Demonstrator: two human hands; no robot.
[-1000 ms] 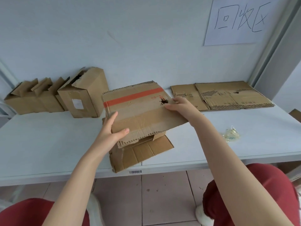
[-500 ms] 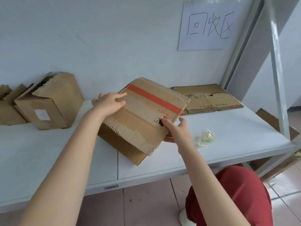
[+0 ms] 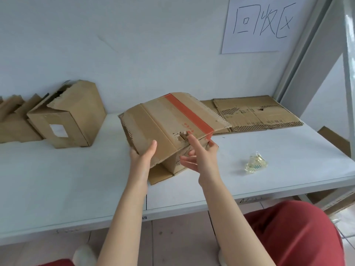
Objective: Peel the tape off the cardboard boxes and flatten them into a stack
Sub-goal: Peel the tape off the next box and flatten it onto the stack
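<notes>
A person seated at a white desk (image 3: 57, 179) works on a half-collapsed box (image 3: 169, 123) near the middle of the desk, just back from its front edge. The left hand (image 3: 143, 158) grips the box's near left edge, thumb on top and fingers hidden beneath. The right hand (image 3: 201, 158) is spread open at the near right corner, its forefinger touching a torn patch beside a strip of red tape (image 3: 190, 114) that crosses the top panel. Whether that hand pinches anything cannot be told.

The step in hand appears to be peeling: the red tape is still on, and the box is only partly folded, one flap lying flat on the desk beneath it. The next move likely calls for a fingernail to lift the tape's near end, then a steady pull along the strip while the left hand braces the cardboard.

A stack (image 3: 255, 114) of flattened boxes lies at the back right corner; the box's far edge overlaps it. Unopened boxes (image 3: 65, 120) wait along the back left edge. A wad of clear tape (image 3: 255, 163) sits near the front right edge.
</notes>
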